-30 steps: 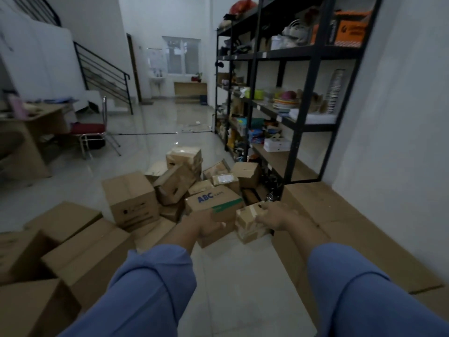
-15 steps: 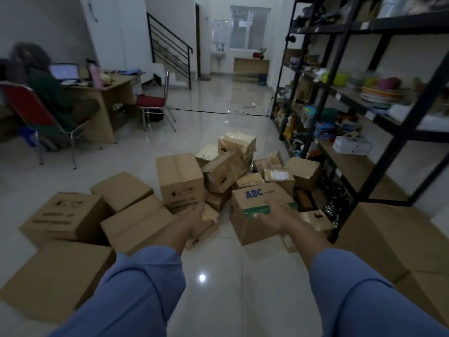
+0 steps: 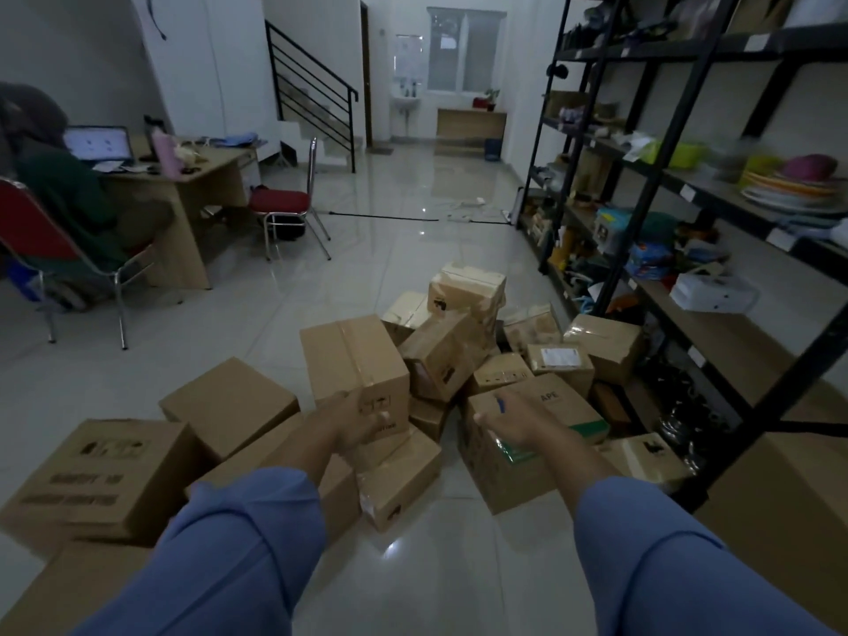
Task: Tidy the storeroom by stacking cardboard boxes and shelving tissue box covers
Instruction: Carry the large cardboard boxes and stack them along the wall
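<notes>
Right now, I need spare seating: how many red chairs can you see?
2. The occupied chair is at far left, a person seated in it at the desk; the empty chair stands at the desk's right end. Others may be hidden.

A jumble of cardboard boxes (image 3: pixel 449 351) lies on the tiled floor (image 3: pixel 358 250) beside the black shelf rack (image 3: pixel 734 342) at its right edge. The left hand (image 3: pixel 355 422) is at the front of a tall taped box (image 3: pixel 353 355); the right hand (image 3: pixel 514 422) hovers above a green-banded box (image 3: pixel 518 479).
</notes>
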